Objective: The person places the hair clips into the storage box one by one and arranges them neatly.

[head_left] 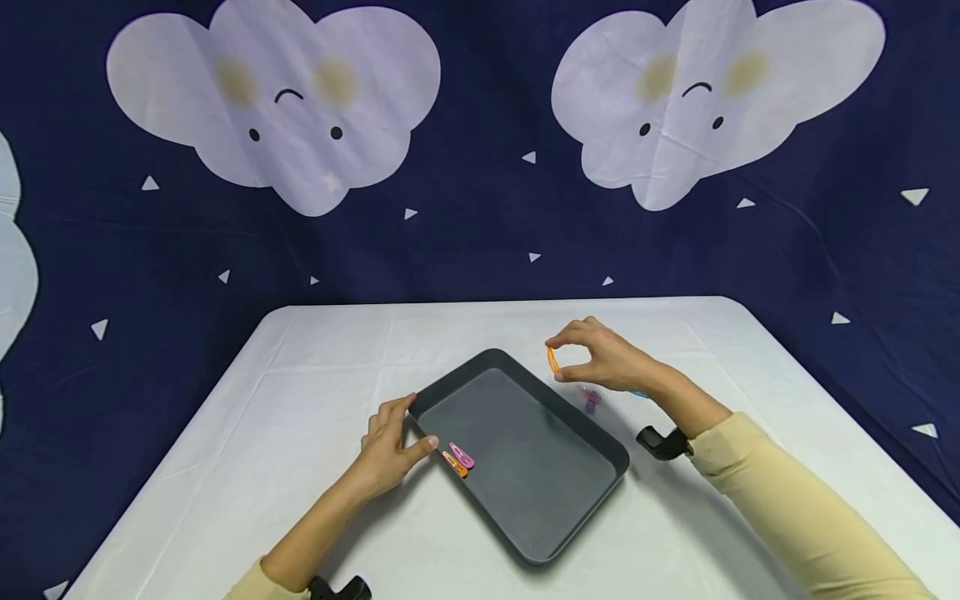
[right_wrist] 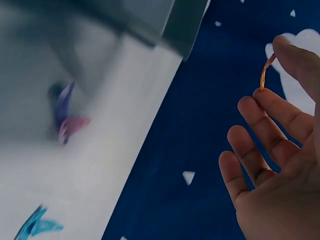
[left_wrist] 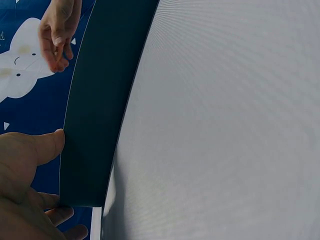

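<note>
On the table [head_left: 225,467], the tray [head_left: 532,450] lies slanted; the left hand [head_left: 390,450], fingers spread, touches its corner, apparently steadying it. Beside the tray, the right hand [head_left: 603,357] pinches an orange clip [head_left: 552,359] by its ends, probably for light control.

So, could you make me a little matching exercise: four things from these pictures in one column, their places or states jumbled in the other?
Column one
1. Dark grey rectangular tray
2. Left hand
3. Right hand
4. Light blue hair clip

Column two
A. Pinching a slim orange hair clip in the air
B. On the white tablecloth, partly hidden in the head view
C. Has a pink hair clip and another orange hair clip at its edge
D. Touching the tray's edge

Pairs: 1-C, 2-D, 3-A, 4-B
</note>
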{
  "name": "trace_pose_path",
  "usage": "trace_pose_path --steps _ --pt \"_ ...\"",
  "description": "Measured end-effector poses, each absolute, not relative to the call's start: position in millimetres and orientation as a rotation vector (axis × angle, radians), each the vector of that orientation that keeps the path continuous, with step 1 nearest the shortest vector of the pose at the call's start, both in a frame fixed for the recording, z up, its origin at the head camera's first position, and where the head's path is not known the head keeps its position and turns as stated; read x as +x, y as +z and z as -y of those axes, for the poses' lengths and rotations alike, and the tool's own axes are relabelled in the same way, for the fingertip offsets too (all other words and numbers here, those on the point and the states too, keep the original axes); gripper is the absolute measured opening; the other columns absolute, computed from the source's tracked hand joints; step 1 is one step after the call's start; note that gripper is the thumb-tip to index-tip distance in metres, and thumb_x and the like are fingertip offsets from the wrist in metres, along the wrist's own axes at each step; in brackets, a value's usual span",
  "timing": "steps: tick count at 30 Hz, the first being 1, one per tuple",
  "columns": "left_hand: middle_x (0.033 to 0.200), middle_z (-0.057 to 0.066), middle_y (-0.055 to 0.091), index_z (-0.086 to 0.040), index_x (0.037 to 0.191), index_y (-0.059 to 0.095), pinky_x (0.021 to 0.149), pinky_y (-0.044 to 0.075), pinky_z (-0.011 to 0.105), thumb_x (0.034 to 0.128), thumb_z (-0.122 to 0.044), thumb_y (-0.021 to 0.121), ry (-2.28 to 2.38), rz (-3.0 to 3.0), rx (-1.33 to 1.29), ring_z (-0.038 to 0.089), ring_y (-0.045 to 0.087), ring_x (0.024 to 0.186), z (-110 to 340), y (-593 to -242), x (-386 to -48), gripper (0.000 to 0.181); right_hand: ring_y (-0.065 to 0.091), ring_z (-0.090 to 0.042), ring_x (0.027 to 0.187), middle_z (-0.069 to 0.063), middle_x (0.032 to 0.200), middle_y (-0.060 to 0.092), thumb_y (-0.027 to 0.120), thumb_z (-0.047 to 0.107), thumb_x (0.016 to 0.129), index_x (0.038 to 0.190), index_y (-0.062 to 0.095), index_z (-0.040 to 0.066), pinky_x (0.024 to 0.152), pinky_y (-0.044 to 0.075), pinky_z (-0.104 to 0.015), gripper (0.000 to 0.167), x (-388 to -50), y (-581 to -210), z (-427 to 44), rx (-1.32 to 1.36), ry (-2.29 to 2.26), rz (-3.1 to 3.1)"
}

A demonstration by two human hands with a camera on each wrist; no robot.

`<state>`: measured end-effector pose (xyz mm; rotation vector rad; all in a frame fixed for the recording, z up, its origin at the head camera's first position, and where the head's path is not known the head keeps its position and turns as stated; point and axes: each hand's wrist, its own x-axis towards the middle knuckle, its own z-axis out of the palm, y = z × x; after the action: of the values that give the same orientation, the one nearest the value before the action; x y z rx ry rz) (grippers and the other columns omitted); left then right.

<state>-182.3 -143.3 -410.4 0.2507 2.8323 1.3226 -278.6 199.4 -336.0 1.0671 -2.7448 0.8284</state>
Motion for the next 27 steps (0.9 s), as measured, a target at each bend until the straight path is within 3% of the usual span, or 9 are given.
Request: trace_pose_path --steps 13,27 --pt "0.147 0.015 0.03 -0.007 0.148 0.025 0.097 0.021 0.054 0.0868 -0.03 0.066 1.326 -2.826 0.249 0.03 0.026 0.128 144.2 -411.1 -182.3 0.077 0.046 -0.016 0.108 0.005 0.118 0.061 0.076 0.025 0.079 0.122 0.063 0.017 0.093 0.041 -0.04 0.046 -267.7 -340.3 -147.3 1.291 0.946 2.714" --pt "0.146 0.014 0.03 -0.007 0.149 0.025 0.098 0.021 0.054 0.0866 -0.031 0.066 1.324 -2.831 0.247 0.03 0.027 0.128 144.0 -412.1 -183.5 0.078 0.047 -0.015 0.115 0.004 0.118 0.059 0.074 0.03 0.08 0.123 0.062 0.014 0.098 0.042 -0.039 0.047 -261.1 -360.9 -109.4 1.5 0.871 2.762"
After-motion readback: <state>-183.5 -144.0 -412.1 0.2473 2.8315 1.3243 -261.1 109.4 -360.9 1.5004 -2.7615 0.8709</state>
